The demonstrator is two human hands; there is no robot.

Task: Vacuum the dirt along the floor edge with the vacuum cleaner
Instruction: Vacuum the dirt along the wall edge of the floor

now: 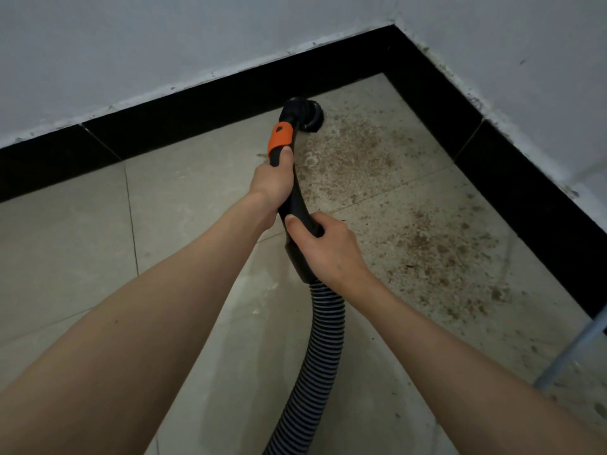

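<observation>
The vacuum's curved black wand (297,198) runs from the middle of the frame up toward the corner of the room, with an orange collar (280,136) near its upper end and a round black brush head (303,113) set on the floor (82,231) just beside the black skirting (184,110). A ribbed black-and-grey hose (315,349) leaves the wand's lower end and curves down out of the bottom of the frame. The left hand (271,188) grips the wand just below the collar, thumb lying along the tube and fingers wrapped round behind it. The right hand (328,241) holds the wand's lower end, fingers curled over the top and thumb across the near side. Brown gritty dirt (420,231) is scattered over the pale tiles to the right of the head, spreading along the right-hand skirting toward the lower right. White walls (164,37) rise above the skirting. A grey pole (571,353) slants in at the right edge.
</observation>
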